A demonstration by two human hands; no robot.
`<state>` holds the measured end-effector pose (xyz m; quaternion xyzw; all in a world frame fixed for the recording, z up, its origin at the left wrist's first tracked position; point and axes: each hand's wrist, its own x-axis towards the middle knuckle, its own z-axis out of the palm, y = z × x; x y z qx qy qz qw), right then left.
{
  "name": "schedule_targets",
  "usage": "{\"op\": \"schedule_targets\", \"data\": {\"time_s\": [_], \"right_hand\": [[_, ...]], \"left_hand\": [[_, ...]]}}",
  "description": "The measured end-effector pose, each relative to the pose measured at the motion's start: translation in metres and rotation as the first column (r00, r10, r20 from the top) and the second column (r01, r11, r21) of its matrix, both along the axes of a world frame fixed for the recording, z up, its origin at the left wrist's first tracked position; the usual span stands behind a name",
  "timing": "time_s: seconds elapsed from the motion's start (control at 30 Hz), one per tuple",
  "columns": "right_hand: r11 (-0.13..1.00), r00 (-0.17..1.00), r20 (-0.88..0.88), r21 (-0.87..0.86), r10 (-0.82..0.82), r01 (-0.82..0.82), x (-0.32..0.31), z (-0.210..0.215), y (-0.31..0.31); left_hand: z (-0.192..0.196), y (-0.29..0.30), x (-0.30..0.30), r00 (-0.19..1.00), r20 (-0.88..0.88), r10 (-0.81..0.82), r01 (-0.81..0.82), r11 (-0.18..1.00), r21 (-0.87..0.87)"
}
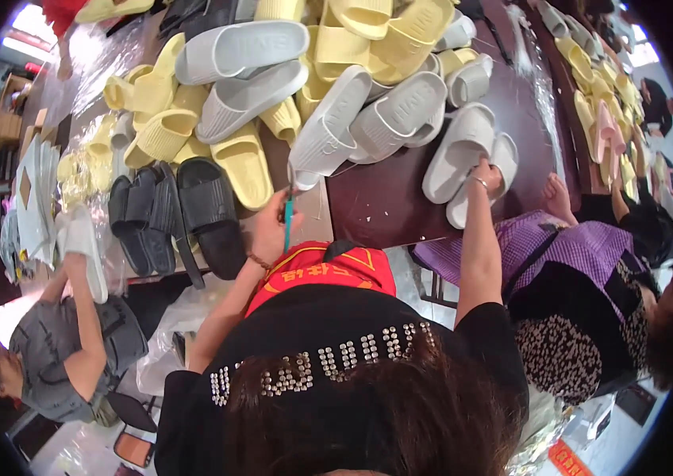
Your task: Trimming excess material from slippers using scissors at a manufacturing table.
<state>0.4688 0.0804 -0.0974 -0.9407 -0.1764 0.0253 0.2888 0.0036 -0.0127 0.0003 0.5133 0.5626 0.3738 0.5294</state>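
My left hand, a beaded bracelet on its wrist, is closed around a slim teal-handled tool. The tool points up toward a grey slide slipper at the pile's near side; its exact kind is too small to tell. On the dark red tabletop my right hand grips a pair of light grey slide slippers side by side. They lie sole down, toes pointing away, with my fingers at their inner edges.
A heap of yellow slippers and grey ones fills the far side. Several black slippers stand at the left. A person at the left handles a white slipper. Another, in a purple checked apron, sits close at my right.
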Motion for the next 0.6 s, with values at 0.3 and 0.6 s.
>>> {"op": "schedule_targets", "data": {"time_s": [0.3, 0.6], "right_hand": [[0.921, 0.955, 0.082, -0.3, 0.286, -0.25, 0.086, -0.022, 0.021], [0.642, 0.697, -0.288, 0.7, 0.656, -0.314, -0.139, 0.089, -0.037]], "left_hand": [[0.021, 0.016, 0.004, 0.989, 0.114, 0.095, -0.083, 0.991, -0.104], [0.016, 0.02, -0.004, 0.963, 0.154, 0.221, -0.215, 0.975, -0.057]]}}
